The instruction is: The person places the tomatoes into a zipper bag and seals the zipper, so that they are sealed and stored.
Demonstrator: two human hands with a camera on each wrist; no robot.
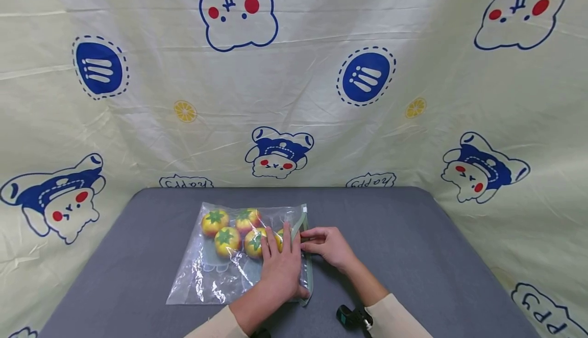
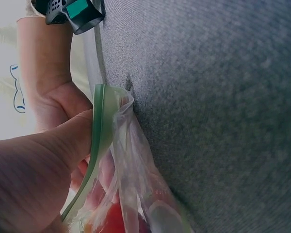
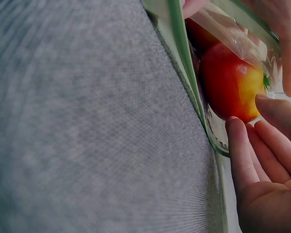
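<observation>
A clear zip bag (image 1: 193,282) with a green zip strip (image 2: 98,116) lies flat with its mouth to the right. Inside are several red-and-yellow, tomato-like fruits (image 1: 227,241) with green star-shaped tops. My left hand (image 1: 281,271) lies over the mouth end, fingers straight and spread on the film, thumb stretched to the near corner. The mouth gapes in the right wrist view, with one fruit (image 3: 230,80) just inside it. My right hand (image 1: 332,246) is at the mouth, fingertips right at that fruit, fingers extended rather than wrapped round it.
The bag lies on a grey cloth-covered table (image 1: 390,225). Behind it hangs a pale curtain (image 1: 312,123) with cartoon prints. A black wrist camera (image 1: 347,317) sits by the right sleeve (image 1: 395,317).
</observation>
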